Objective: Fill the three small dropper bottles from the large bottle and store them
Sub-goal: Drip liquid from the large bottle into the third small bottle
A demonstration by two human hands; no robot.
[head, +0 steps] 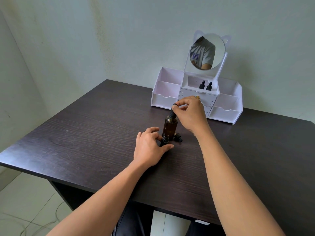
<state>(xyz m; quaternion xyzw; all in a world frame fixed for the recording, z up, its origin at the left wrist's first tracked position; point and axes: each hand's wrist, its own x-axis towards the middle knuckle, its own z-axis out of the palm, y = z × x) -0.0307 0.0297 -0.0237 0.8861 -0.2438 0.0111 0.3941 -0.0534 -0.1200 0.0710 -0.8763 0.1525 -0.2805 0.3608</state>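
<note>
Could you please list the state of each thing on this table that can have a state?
large bottle: upright on the table, dropper at its neck
small bottle: upright, uncapped, neck open
dropper cap: off, lying beside the large bottle
two stored bottles: capped, upright in the organizer
left hand: grips the small bottle
right hand: pinches the dropper's top

Amber large bottle [169, 125] (black dropper top), white organiser [196, 97], dark wood-grain table [85, 133].
</note>
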